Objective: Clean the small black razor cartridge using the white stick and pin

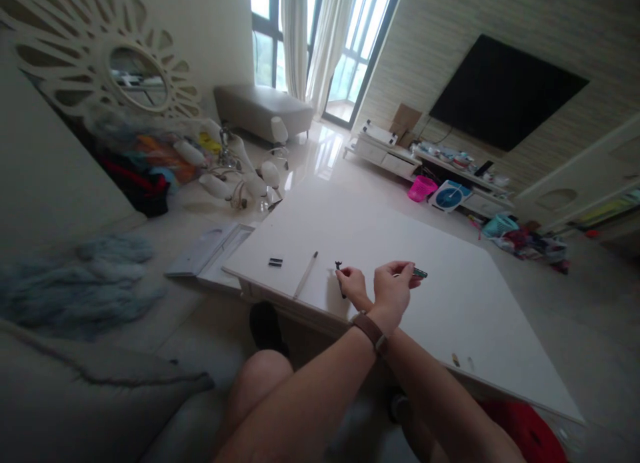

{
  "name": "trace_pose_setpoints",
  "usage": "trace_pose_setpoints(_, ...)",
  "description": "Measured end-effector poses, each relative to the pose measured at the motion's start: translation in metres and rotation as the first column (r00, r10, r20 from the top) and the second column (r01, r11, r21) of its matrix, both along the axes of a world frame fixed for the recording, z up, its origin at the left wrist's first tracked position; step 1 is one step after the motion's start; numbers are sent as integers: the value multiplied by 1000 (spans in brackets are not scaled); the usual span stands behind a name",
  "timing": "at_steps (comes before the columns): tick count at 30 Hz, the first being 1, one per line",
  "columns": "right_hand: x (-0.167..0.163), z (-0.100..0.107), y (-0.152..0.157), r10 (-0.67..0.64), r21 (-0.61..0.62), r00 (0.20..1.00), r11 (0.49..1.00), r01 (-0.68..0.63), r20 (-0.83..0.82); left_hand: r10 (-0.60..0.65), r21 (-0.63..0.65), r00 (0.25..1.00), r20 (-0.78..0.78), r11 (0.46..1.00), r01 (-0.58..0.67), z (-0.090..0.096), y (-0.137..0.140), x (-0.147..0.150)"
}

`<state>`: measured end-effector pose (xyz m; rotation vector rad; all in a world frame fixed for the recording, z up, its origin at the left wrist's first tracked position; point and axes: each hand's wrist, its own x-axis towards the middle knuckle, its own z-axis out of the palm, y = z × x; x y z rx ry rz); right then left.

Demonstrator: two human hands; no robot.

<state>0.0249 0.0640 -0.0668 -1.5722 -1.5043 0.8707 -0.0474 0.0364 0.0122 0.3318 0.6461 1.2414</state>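
My forearms cross over the white table (360, 223), the left one, with a brown watch (369, 331), on top. Reaching to the right, my left hand (393, 290) pinches a small dark cylinder (421, 273), its kind too small to tell. On the other side, my right hand (354, 288) is closed on a slim black piece (339, 265) with a forked top, held upright at the tabletop. Left of it lies a thin pale stick (306, 275) with a dark tip. Two short dark pieces (275, 262) lie side by side farther left.
Near the table's front right edge lie a small black-and-orange piece (455, 360) and a small pale piece (471, 364). An open white box (213, 253) and a chandelier (240, 176) are on the floor at left. A red stool (525, 433) stands at lower right.
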Motion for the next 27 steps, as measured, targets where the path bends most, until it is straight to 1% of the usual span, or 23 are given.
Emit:
trace_pose_setpoints(2,-4,0,0,-53,111,997,993,46,56,0,8,1000,-8,1000,0,4,-1,-3)
trace_pose_setpoints(3,-10,-3,0,-67,136,994,989,55,90,-1,10,1000,-12,1000,1,6,-2,-3)
trace_pose_setpoints(4,-19,-7,2,-62,127,990,991,46,126,-1,9,1000,-12,1000,1,7,-2,-1)
trace_pose_setpoints(6,-42,-19,8,-34,68,980,997,21,195,0,-2,1000,-4,1000,0,9,-3,2)
trace_pose_setpoints(9,-77,-39,24,-14,-8,956,1000,17,292,0,-20,1000,18,1000,1,11,-4,5)
trace_pose_setpoints(11,-92,-49,33,-17,-41,935,999,34,355,-6,-21,1000,31,1000,7,12,-5,4)
trace_pose_setpoints(13,-101,-54,38,-28,-42,901,998,51,433,-10,-22,999,43,1000,11,14,-5,1)
trace_pose_setpoints(15,-109,-55,38,11,-29,844,1000,6,536,-14,-17,999,40,1000,15,16,-6,-1)
trace_pose_setpoints(17,-121,-56,34,116,-53,776,993,-107,620,-34,-5,999,23,999,34,18,-6,-2)
trace_pose_setpoints(19,-137,-57,29,238,-125,732,970,-207,639,-57,3,998,6,998,56,19,-6,-3)
trace_pose_setpoints(21,-154,-59,24,314,-208,716,949,-236,623,-68,6,998,-4,998,68,18,-7,-4)
trace_pose_setpoints(23,-167,-61,22,337,-257,723,940,-224,603,-69,20,998,-12,997,69,16,-7,-6)
trace_pose_setpoints(27,-175,-56,23,329,-276,768,939,-204,550,-53,71,997,-50,996,57,10,-3,-12)
